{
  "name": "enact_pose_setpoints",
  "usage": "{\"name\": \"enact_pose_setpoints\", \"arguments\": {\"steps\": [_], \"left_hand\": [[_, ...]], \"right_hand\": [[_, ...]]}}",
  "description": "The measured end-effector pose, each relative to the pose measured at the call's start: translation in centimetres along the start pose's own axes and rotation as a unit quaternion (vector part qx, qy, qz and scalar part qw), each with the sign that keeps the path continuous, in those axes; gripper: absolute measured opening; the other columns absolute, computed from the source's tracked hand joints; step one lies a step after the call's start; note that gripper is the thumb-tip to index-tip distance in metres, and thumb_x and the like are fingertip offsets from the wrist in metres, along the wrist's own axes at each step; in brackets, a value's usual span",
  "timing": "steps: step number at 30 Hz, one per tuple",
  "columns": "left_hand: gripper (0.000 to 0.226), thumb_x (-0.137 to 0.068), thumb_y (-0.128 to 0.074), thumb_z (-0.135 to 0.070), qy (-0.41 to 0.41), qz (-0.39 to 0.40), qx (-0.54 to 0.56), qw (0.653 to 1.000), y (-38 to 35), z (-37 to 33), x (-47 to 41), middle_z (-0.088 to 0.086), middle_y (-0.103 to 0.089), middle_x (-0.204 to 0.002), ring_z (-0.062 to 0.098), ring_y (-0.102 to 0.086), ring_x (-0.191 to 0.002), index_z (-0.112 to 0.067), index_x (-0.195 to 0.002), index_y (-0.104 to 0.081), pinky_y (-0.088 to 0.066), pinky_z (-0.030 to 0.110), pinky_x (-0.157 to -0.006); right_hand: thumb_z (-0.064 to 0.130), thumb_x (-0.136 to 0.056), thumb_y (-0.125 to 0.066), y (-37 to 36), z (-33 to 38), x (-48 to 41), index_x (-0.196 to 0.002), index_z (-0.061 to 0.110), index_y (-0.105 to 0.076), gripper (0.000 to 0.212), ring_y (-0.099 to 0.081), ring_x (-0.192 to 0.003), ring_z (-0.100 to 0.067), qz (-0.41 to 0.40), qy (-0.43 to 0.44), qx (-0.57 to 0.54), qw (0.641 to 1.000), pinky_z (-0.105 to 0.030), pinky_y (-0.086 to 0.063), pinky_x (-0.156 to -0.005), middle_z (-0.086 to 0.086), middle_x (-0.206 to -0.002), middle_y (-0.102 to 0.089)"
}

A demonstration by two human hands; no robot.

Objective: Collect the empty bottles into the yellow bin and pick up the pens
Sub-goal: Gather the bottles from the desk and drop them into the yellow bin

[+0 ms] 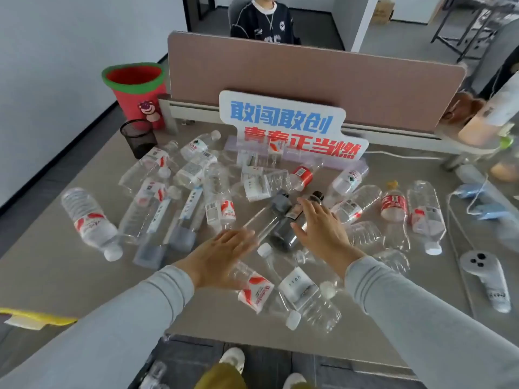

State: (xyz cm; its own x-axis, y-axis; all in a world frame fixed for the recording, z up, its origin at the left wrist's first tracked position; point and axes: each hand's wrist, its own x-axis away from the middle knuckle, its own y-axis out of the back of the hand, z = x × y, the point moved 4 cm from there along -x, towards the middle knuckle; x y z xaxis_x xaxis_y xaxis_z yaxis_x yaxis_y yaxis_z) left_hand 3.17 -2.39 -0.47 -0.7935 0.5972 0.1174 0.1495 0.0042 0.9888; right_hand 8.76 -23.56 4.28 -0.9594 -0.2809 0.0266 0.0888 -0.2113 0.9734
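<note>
A grey desk (56, 276) is strewn with many empty clear plastic bottles (196, 175) lying on their sides. Two hands in grey sleeves reach over the pile. The left hand (222, 259) is flat, its grip spread and holding nothing, above a bottle with a red and white label (257, 293). The right hand (323, 228) is also spread and empty, beside a dark bottle (286, 228). A black mesh pen cup (139, 137) stands at the far left. A yellow edge (33, 315) shows at the near left.
</note>
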Motion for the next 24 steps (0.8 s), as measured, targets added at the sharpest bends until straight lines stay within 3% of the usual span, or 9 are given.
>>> {"name": "enact_pose_setpoints", "arguments": {"steps": [2, 5, 8, 11, 13, 15, 17, 20, 24], "left_hand": [[0.098, -0.069, -0.035, -0.078, -0.049, 0.05, -0.022, 0.997, -1.2, -0.5, 0.7, 0.008, -0.015, -0.157, 0.026, -0.013, -0.145, -0.025, -0.146, -0.004, -0.003, 0.039, -0.117], [0.099, -0.079, -0.048, -0.067, -0.034, 0.122, -0.057, 0.99, -3.2, -0.4, 1.9, 0.004, 0.001, -0.159, 0.023, 0.003, -0.147, -0.022, -0.15, 0.005, 0.002, 0.038, -0.12], [0.084, -0.088, -0.055, -0.045, -0.013, 0.11, -0.069, 0.991, -3.1, -0.5, 2.2, 0.006, -0.015, -0.156, 0.024, -0.01, -0.145, -0.019, -0.15, -0.005, -0.004, 0.036, -0.118], [0.079, -0.089, -0.055, -0.044, -0.001, 0.092, -0.088, 0.992, -2.6, 0.2, 3.1, 0.007, -0.029, -0.148, 0.024, -0.028, -0.138, -0.018, -0.147, -0.009, -0.018, 0.036, -0.117], [0.082, -0.08, -0.06, -0.054, -0.008, 0.028, -0.105, 0.994, -1.4, 1.2, 4.1, 0.007, -0.047, -0.136, 0.023, -0.048, -0.124, -0.012, -0.141, -0.025, -0.037, 0.034, -0.107], [0.082, -0.063, -0.065, -0.062, -0.017, -0.053, -0.099, 0.993, -0.1, 2.4, 5.3, 0.005, -0.065, -0.109, 0.018, -0.066, -0.094, -0.009, -0.123, -0.047, -0.055, 0.028, -0.081], [0.08, -0.056, -0.07, -0.06, 0.003, -0.109, -0.072, 0.991, 1.1, 3.4, 6.1, 0.006, -0.067, -0.096, 0.017, -0.069, -0.079, -0.009, -0.113, -0.047, -0.058, 0.026, -0.065], [0.076, -0.067, -0.059, -0.066, 0.091, -0.157, -0.022, 0.983, 2.2, 4.7, 6.4, 0.013, -0.066, -0.103, 0.025, -0.07, -0.081, -0.008, -0.115, -0.044, -0.059, 0.035, -0.06], [0.087, -0.077, -0.027, -0.08, 0.153, -0.181, 0.075, 0.969, 2.9, 5.4, 5.9, 0.018, -0.06, -0.113, 0.031, -0.067, -0.091, -0.007, -0.123, -0.04, -0.058, 0.041, -0.07]], "right_hand": [[0.04, -0.095, -0.046, -0.4, 0.2, 0.2, -0.147, 0.016, -0.022, 0.062, -0.039, -0.133, -0.024, 0.005, 0.003, -0.005, 1.0, -0.038, -0.032, -0.11, -0.004, -0.148, -0.038], [0.04, -0.095, -0.046, -1.3, 0.4, 0.8, -0.147, 0.017, -0.022, 0.061, -0.04, -0.132, -0.024, 0.02, 0.008, -0.01, 1.0, -0.039, -0.033, -0.11, -0.002, -0.149, -0.036], [0.039, -0.095, -0.047, -1.9, 0.7, 1.3, -0.146, 0.018, -0.025, 0.06, -0.045, -0.127, -0.023, 0.018, 0.016, -0.014, 1.0, -0.036, -0.041, -0.102, -0.002, -0.144, -0.042], [0.038, -0.095, -0.046, -2.4, 0.8, 2.0, -0.143, 0.018, -0.029, 0.054, -0.05, -0.117, -0.02, 0.018, 0.026, 0.0, 0.999, -0.026, -0.043, -0.077, 0.0, -0.137, -0.046], [0.037, -0.095, -0.047, -2.8, 0.9, 2.5, -0.138, 0.017, -0.035, 0.049, -0.054, -0.109, -0.02, 0.026, 0.027, -0.006, 0.999, -0.026, -0.043, -0.073, -0.001, -0.133, -0.048], [0.037, -0.095, -0.048, -3.3, 1.0, 2.9, -0.131, 0.014, -0.041, 0.043, -0.057, -0.102, -0.021, 0.034, 0.031, -0.018, 0.999, -0.029, -0.046, -0.071, -0.002, -0.127, -0.051], [0.041, -0.093, -0.049, -3.9, 1.2, 3.4, -0.123, 0.014, -0.043, 0.04, -0.058, -0.095, -0.021, 0.05, 0.034, -0.011, 0.998, -0.03, -0.047, -0.067, -0.002, -0.121, -0.054], [0.055, -0.086, -0.053, -4.7, 1.7, 4.5, -0.123, 0.014, -0.04, 0.057, -0.056, -0.103, -0.022, 0.088, 0.024, 0.025, 0.995, -0.03, -0.046, -0.072, -0.002, -0.122, -0.051], [0.064, -0.07, -0.066, -6.2, 2.0, 6.5, -0.139, 0.014, -0.022, 0.096, -0.043, -0.122, -0.026, 0.171, -0.017, 0.072, 0.983, -0.036, -0.046, -0.097, -0.007, -0.136, -0.039]]}}
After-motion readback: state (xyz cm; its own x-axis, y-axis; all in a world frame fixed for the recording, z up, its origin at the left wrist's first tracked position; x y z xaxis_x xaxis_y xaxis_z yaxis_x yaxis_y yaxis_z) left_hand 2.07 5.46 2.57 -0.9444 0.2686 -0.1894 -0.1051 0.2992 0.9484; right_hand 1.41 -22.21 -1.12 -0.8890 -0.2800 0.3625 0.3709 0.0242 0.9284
